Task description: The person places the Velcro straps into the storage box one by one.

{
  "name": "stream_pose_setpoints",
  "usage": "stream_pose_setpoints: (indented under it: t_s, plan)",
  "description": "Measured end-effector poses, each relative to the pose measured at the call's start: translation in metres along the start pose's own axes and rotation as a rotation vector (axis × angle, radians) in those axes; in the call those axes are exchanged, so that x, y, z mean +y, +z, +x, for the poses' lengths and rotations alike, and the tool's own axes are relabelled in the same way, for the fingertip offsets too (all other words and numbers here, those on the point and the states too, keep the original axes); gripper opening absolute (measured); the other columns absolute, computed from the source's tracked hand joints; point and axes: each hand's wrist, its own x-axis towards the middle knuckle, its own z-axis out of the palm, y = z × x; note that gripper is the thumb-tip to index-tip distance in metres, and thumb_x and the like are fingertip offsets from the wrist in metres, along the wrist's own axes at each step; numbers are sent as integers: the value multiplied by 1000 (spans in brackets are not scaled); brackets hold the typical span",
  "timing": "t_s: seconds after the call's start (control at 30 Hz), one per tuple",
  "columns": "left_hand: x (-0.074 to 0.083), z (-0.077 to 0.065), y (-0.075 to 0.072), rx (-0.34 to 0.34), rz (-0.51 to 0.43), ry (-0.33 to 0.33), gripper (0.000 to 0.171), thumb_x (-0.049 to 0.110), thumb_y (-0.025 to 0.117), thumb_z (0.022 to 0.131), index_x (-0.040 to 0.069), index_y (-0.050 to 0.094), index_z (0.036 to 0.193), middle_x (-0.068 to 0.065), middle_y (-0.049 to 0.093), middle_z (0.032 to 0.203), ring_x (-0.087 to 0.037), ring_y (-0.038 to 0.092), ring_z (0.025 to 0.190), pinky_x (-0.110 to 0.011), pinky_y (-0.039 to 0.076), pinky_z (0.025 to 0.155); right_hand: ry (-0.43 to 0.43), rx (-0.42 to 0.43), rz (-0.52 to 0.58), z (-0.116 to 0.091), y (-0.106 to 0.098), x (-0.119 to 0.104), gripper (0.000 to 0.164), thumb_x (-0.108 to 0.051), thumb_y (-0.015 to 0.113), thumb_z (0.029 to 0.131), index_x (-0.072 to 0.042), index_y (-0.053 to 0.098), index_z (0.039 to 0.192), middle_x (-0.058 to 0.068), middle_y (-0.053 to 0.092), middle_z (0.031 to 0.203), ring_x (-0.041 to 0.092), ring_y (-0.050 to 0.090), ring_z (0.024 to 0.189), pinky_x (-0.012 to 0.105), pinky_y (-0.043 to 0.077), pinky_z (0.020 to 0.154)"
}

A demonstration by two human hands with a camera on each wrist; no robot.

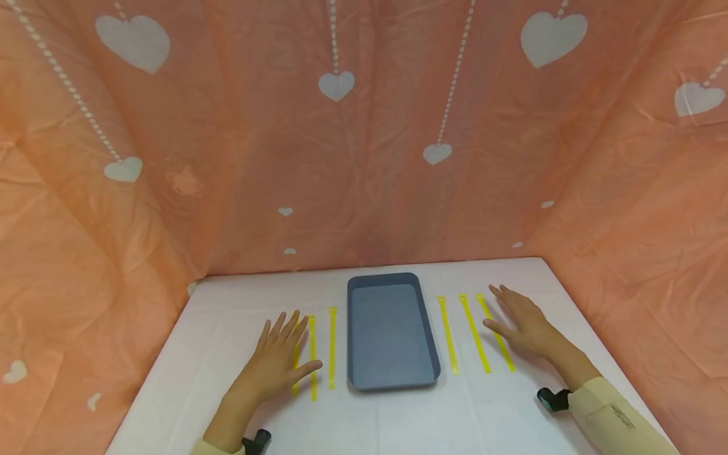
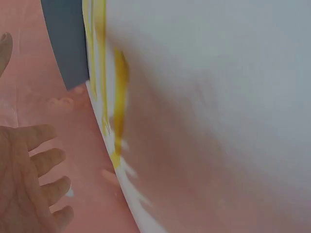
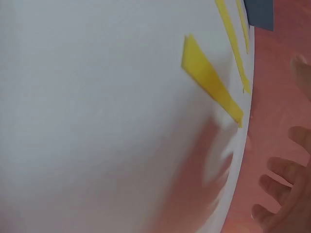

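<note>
Yellow strips (image 1: pixel 332 347) lie on a white table (image 1: pixel 483 417), three on either side of a blue-grey tray (image 1: pixel 392 335). Above the outer left ones hovers a person's left hand (image 1: pixel 275 361), fingers spread wide, empty; the right hand (image 1: pixel 527 325), thumb held apart, hovers empty by the rightmost strip (image 1: pixel 505 354).

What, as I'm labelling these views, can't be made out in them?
Leftmost yellow strip: head view, partly hidden by the left hand.
Rightmost yellow strip: head view, partly hidden by the right hand.
Grey tray: left wrist view, cut off by the top edge.
Rest of the right hand: right wrist view, cut off by the right edge.
Sleeve mark: head view, too small to read.
</note>
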Motion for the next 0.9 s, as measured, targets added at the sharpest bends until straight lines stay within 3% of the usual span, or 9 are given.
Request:
stream_pose_setpoints:
  t_s: [0.47,0.9]
  plan:
    - [29,15,11,-79,-10,58,109,75,63,96,4,27,170,-18,18,178,-41,12,165,-62,6,132,90,-33,140,18,5,-2,81,-37,77,101,-1,39,162,35,42,159,58,32,149,77,26,119]
    - [51,22,25,-98,17,150,112,72,65,96,-6,26,167,-24,23,175,-43,17,163,-59,14,132,168,7,225,37,12,6,61,-25,77,102,7,53,148,31,59,141,51,57,128,66,47,111]
